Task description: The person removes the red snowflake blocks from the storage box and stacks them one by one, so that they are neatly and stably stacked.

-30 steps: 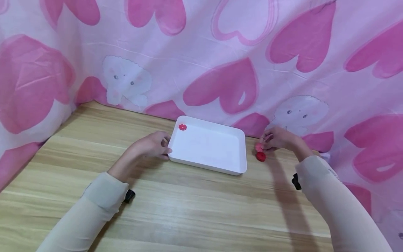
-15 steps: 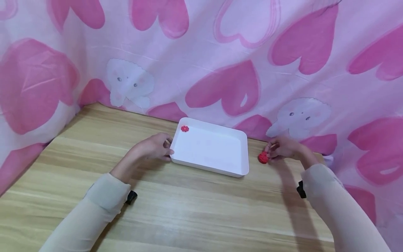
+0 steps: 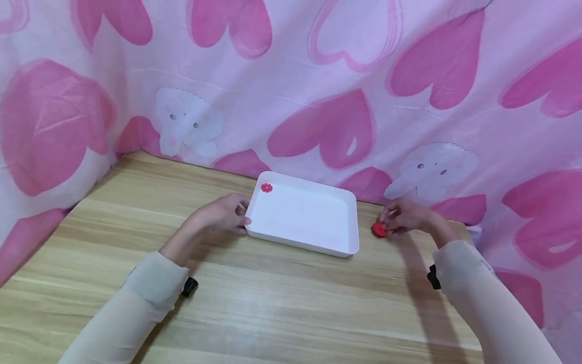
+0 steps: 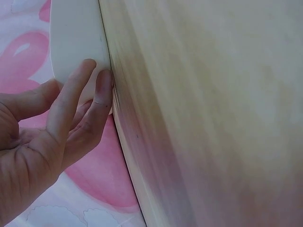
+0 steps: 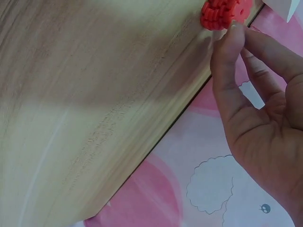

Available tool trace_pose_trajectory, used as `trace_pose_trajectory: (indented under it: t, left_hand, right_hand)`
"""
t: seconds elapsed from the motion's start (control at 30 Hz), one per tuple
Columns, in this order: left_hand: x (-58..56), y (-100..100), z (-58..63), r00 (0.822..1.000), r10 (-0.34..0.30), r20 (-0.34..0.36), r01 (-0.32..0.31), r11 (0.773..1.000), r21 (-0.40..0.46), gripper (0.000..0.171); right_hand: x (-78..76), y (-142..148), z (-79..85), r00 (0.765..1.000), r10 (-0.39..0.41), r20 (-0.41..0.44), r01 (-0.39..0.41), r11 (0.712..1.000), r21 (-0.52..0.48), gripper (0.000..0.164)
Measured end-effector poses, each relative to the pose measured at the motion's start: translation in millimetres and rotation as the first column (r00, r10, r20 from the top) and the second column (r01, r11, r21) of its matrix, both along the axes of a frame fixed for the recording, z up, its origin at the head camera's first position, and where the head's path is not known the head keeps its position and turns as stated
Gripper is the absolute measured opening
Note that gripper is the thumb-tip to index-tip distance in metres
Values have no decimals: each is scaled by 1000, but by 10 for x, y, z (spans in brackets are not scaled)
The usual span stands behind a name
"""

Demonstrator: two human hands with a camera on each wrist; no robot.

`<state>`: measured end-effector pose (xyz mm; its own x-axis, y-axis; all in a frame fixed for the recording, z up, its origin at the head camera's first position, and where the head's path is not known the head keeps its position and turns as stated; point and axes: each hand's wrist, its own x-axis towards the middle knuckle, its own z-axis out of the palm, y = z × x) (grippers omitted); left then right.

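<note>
A shallow white tray [image 3: 300, 215] stands on the table, with one red snowflake building disc [image 3: 267, 187] lying in its far left corner. My left hand [image 3: 226, 213] holds the tray's left side, thumb at the rim and fingers against the outer wall [image 4: 78, 40]. To the right of the tray, my right hand [image 3: 406, 215] pinches a red snowflake disc [image 5: 240, 10] between thumb and forefinger. It sits against a small stack of red discs [image 3: 378, 230] on the tabletop. How many discs the stack has cannot be told.
The wood-grain table [image 3: 254, 303] reaches back to a pink cloth [image 3: 318, 121] with hearts, which hangs along its far side and both flanks. Black wrist mounts [image 3: 190, 286] show at both cuffs.
My right hand has come down with its disc, from above the red disc on the table to the stack. The left hand keeps its place on the tray; the view shifts slightly.
</note>
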<state>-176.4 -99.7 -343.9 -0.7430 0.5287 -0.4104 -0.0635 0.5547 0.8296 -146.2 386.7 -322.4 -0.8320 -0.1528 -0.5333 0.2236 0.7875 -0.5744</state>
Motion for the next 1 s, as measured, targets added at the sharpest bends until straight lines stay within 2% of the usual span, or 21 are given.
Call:
trace_pose_trajectory:
  t: [0.27,0.4,0.73,1.0]
  left_hand:
    - [29,-5,11,1000,-4,-15,4,1000,-9,41]
    - [35,0,15,1000,-2,-14,2,1000,-17,42]
    - [21,-8,-8,1000,-4,-9,4,1000,-11,42]
    - [15,4,-18,1000,4,-14,-4,1000,-13,42]
  right_hand:
    - [4,-37,84,998,-57,-29,54,996,-77,31]
    - [-25,-123,150,998,-58,-38,55,995,-84,35]
    - [-223,-567,307,997,4,-72,-9,997,-70,35]
    - [-350,-898,359,998,-6,-59,-1,994,-114,38]
